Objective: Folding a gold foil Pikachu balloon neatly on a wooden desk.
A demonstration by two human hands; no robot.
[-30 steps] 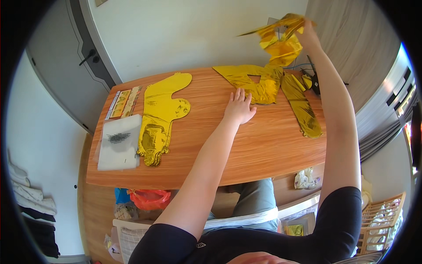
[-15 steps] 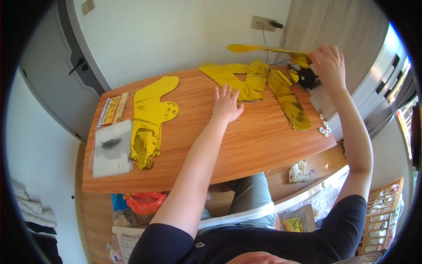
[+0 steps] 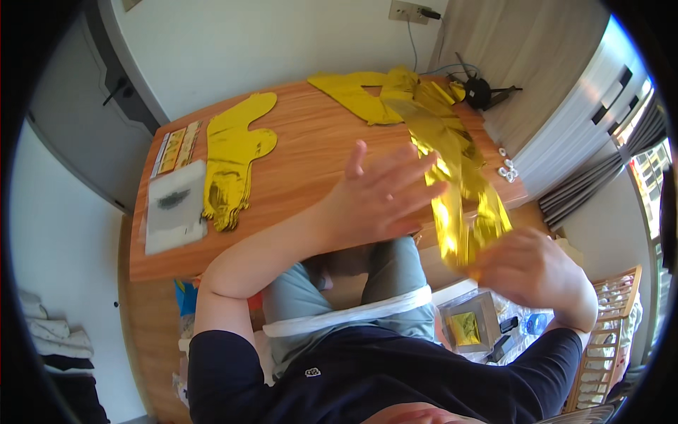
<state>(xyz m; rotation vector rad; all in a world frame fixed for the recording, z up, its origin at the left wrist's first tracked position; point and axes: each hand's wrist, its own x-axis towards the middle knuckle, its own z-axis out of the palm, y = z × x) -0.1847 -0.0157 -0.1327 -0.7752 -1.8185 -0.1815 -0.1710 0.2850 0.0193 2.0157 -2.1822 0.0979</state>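
My right hand point(image 3: 531, 267) is closed on the near end of a shiny gold foil balloon point(image 3: 452, 230), uninflated, off the table's right front edge. The foil stretches back from there over the table toward more flat gold foil balloons point(image 3: 353, 99) at the far side; where one piece ends and another begins I cannot tell. My left hand point(image 3: 378, 198) is raised just left of the held foil, fingers spread, with nothing in it. At the left of the table lies a stack of flat gold foil balloons point(image 3: 229, 166) with a curved outline.
A whitish sheet point(image 3: 159, 233) bearing a dark pile of thin pieces lies on the wooden table point(image 3: 304, 169) at left, beside a printed packet point(image 3: 180, 147). Small white rings point(image 3: 508, 169) sit at the right edge. A black device with antennas point(image 3: 478, 92) stands behind. Below is a grey tray point(image 3: 452, 325).
My right hand has come down and toward me from the far right, pulling the gold foil along. My left hand has lifted off the table and moved nearer to me.
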